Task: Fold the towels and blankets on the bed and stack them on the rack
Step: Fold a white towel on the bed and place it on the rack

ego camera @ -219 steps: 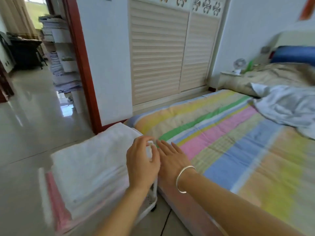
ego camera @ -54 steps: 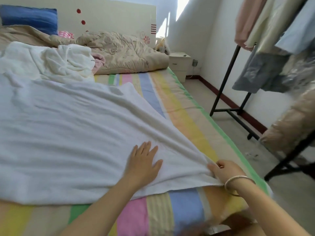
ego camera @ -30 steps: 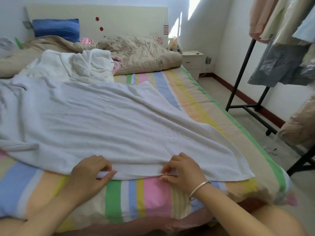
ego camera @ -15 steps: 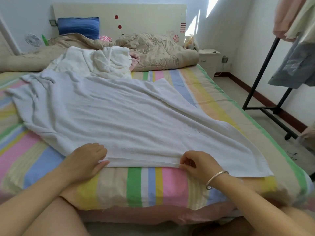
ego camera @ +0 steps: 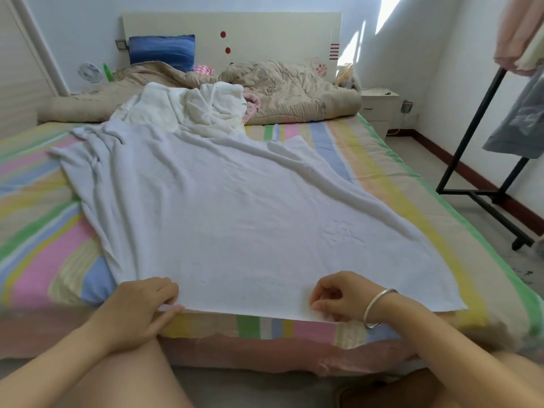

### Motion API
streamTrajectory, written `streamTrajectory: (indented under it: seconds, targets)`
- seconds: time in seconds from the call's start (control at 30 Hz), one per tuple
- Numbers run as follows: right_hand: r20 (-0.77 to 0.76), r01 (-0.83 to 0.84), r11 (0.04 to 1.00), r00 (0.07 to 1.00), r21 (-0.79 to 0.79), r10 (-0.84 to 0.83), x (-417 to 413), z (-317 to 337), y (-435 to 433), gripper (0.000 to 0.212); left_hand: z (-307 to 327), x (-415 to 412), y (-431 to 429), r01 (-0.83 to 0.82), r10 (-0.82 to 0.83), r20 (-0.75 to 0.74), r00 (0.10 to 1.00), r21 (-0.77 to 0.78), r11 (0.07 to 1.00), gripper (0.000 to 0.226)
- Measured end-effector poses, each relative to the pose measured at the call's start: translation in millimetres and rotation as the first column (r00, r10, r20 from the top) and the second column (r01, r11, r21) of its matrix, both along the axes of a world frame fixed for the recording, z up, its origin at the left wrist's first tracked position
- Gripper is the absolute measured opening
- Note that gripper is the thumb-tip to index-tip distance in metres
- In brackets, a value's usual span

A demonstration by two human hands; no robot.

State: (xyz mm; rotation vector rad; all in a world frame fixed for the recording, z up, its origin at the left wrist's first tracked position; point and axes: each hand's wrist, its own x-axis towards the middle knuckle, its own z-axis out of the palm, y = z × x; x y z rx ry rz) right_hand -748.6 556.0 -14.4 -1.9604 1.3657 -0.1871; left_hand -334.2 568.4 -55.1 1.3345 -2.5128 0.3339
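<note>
White towel (ego camera: 235, 219), smoothed moments earlier, lay flat as left hand (ego camera: 141, 307) and right hand (ego camera: 338, 298) pinched its near hem, ready for folding.

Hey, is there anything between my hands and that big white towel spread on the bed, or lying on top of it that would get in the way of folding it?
Nothing visible. Your left hand and right hand already pinch the near edge of the white towel. Its far end runs up against a crumpled cream blanket.

bare striped sheet (ego camera: 35, 228) either side of towel (ego camera: 235, 219); crumpled pile (ego camera: 194, 110) beyond
</note>
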Motion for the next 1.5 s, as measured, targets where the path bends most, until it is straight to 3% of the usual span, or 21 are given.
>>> streamTrajectory:
  seconds: [0.1,0.2,0.33,0.47,0.6,0.8,0.9,1.0,1.1,1.2,1.33,1.4,1.5]
  targets:
    - [0.055,0.127,0.987,0.991,-0.094,-0.123,-15,6,-4,0.008,7,-16,-4,-0.091,0.087,-0.07,0.994,-0.07,0.993,0.044]
    - [0.068,0.289,0.928,0.957,-0.234,-0.281,-38,11,-13,0.012,18,-46,-15,-0.122,0.113,-0.097,0.989,-0.091,0.988,0.038]
    - [0.088,0.468,0.853,0.883,-0.23,-0.461,-69,11,-35,0.014,41,-111,-50,-0.065,0.063,-0.164,0.985,-0.012,0.998,0.034]
    - [0.15,0.592,0.771,0.806,-0.236,-0.573,-87,10,-60,0.02,60,-180,-104,-0.058,0.068,-0.196,0.978,0.059,0.997,0.015]
    - [0.042,0.645,0.677,0.734,-0.353,-0.678,-109,22,-104,0.023,73,-230,-170,-0.141,0.162,-0.149,0.975,0.141,0.98,0.032]
    - [0.032,0.684,0.636,0.69,-0.357,-0.724,-133,19,-213,0.025,64,-266,-283,-0.277,0.347,-0.179,0.921,0.327,0.904,0.044]
    - [0.089,0.738,0.648,0.67,-0.185,-0.737,-133,-8,-280,0.025,45,-281,-340,-0.347,0.452,-0.225,0.863,0.384,0.855,0.047]
    - [0.254,0.737,0.648,0.601,0.192,-0.758,-124,-23,-337,0.022,28,-294,-386,-0.411,0.537,-0.299,0.789,0.393,0.823,0.048]
    - [0.293,0.625,0.589,0.518,0.512,-0.804,-107,-20,-374,0.006,14,-306,-417,-0.452,0.581,-0.36,0.73,0.383,0.806,0.05]
    - [0.33,0.449,0.556,0.486,0.7,-0.809,-90,-21,-418,0.026,3,-308,-448,-0.506,0.624,-0.406,0.667,0.368,0.78,0.047]
    - [0.509,0.172,0.588,0.348,0.791,-0.787,-70,-32,-476,0.054,-15,-309,-468,-0.559,0.667,-0.419,0.616,0.364,0.745,0.047]
    - [0.599,0.124,0.65,0.29,0.75,-0.747,-59,-34,-501,0.067,-23,-310,-471,-0.596,0.666,-0.358,0.654,0.298,0.745,0.047]
    - [0.683,0.159,0.745,0.312,0.648,-0.66,-51,-22,-537,0.068,-31,-310,-472,-0.62,0.661,-0.284,0.695,0.23,0.75,0.067]
